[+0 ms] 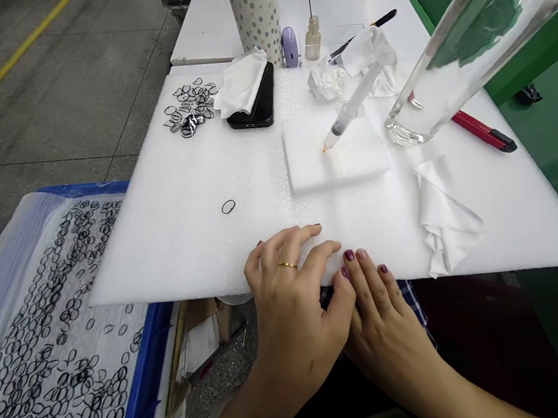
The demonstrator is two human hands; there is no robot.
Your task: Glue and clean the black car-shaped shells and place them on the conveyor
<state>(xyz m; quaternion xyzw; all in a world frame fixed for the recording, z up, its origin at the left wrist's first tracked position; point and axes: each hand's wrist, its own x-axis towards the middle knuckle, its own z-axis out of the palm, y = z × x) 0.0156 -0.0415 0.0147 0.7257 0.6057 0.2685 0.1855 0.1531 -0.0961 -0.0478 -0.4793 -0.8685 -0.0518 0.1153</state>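
My left hand [292, 304] rests at the front edge of the white foam sheet [172, 240], its fingers spread and bent, holding nothing. A thin gold ring sits on one of its fingers. Beside it, my right hand [385, 321] lies with fingers stretched out flat over the same edge, close against the left thumb. A single thin black oval loop [228, 206] lies on the foam, beyond my left fingertips. Past both hands, a syringe [349, 114] with an orange tip leans over a smaller foam block [340, 172].
Black loops [191, 105] are heaped at back left near a black phone [263, 107] under a white cloth [242, 81]. A clear bottle [471, 42], red cutter [485, 131] and cloth [446, 214] occupy the right. A blue tray [138, 357] of many loops stands lower left.
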